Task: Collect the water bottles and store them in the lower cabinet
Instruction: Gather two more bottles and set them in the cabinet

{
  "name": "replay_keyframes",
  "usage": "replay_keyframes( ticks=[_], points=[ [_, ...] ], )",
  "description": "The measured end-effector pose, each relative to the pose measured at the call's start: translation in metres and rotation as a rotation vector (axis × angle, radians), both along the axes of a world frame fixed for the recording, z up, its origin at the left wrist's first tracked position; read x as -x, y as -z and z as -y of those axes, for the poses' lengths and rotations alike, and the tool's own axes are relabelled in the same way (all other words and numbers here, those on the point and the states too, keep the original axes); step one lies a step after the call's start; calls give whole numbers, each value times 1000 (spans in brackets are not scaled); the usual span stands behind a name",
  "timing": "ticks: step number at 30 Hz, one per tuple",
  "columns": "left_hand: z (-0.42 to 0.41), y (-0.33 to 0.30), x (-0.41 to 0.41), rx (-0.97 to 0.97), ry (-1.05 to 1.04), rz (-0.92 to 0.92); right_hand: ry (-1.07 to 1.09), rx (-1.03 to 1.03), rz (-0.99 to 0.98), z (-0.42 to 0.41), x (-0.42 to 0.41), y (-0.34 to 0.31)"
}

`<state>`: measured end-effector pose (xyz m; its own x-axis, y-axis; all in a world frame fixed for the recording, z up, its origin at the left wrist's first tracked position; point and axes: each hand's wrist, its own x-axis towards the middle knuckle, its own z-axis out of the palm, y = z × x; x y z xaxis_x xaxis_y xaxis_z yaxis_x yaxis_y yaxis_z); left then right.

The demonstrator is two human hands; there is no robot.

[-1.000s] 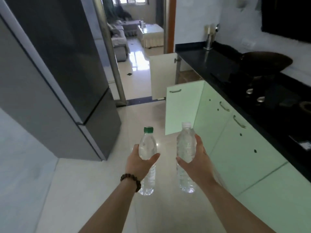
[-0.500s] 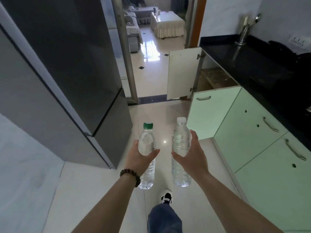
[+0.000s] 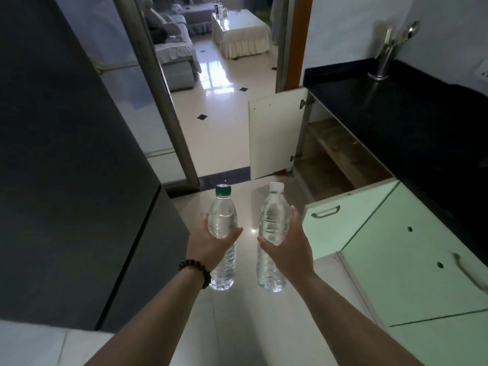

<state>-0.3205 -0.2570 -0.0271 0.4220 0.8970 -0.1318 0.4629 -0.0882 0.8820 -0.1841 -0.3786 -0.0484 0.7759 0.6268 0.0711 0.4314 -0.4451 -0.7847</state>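
My left hand (image 3: 208,244) grips a clear water bottle with a green cap (image 3: 221,217), held upright over the floor. My right hand (image 3: 289,243) grips a second clear bottle with a white cap (image 3: 273,215), also upright, just to the right of the first. Ahead on the right, the lower cabinet (image 3: 335,151) under the black counter stands with both doors swung out, one white door (image 3: 274,136) on its far side and one pale green door (image 3: 343,217) on its near side. A brown shelf shows inside it.
A dark grey fridge (image 3: 74,154) fills the left side. Pale green cabinet fronts (image 3: 412,262) with metal handles run along the right under the black counter (image 3: 412,120). A doorway ahead leads to a room with a sofa and a low table (image 3: 237,30). A steel utensil holder (image 3: 383,59) stands on the counter.
I have moved forward down the kitchen floor with both bottles; the open lower cabinet and the doorway are nearer. My foot seen half a second ago is out of view.
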Motion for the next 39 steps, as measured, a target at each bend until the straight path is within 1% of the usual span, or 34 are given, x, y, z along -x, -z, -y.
replay_keyframes(
  ticks=[5, 8, 12, 16, 18, 21, 26, 29, 33, 39],
  points=[
    [-76, 12, -59, 26, 24, 31, 69, 23, -78, -66, -50, 11],
    [-126, 25, -101, 56, 57, 60, 107, -5, -114, -109, -83, 22],
    [-206, 39, -163, 96, 183, 79, 181, -10, -173, -177, -135, 33],
    [-290, 42, -224, 130, 318, 58, 333, 67, -196, -244, -185, 37],
    [-325, 42, -256, 141, 382, 50, 393, 76, -212, -270, -209, 36],
    [-365, 43, -304, 164, 423, 15, 495, 62, -214, -297, -239, 38],
    [-385, 62, -382, 286, 560, -37, 694, 69, -297, -314, -278, 49],
    [-381, 77, -427, 329, 655, -72, 746, 104, -285, -317, -308, 61],
    [-374, 99, -481, 317, 765, -151, 817, 135, -306, -318, -349, 81],
    [-378, 127, -560, 294, 837, -264, 878, 190, -352, -322, -413, 107]
  ],
)
